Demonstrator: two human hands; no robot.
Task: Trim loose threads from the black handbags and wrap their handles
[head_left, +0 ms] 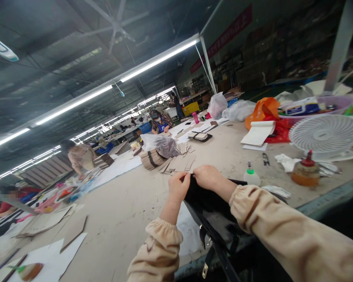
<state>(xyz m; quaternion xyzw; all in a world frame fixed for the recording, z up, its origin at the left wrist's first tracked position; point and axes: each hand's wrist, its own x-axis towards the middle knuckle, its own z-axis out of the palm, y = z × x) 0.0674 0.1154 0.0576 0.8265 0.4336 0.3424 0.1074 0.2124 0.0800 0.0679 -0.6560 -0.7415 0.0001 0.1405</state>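
Note:
A black bag (198,207) with straps and metal buckles lies at the front edge of the worktable, partly hanging over it. My left hand (178,190) pinches the bag's upper edge between thumb and fingers. Close beside it, my right hand (208,178) grips the same edge with its fingers curled. The part of the edge between the fingers is mostly hidden. Just right of my right forearm stands a small bottle with a green cap (252,176). Flat brown pieces (176,163) lie beyond my hands.
On the right are a white fan (325,135), a bottle of amber liquid (306,172), small snips (265,159) and a purple basin (338,105). Bundled brown pieces (151,159) stand ahead. Co-workers (161,123) sit or stand farther off. A glue bottle (31,271) lies at lower left.

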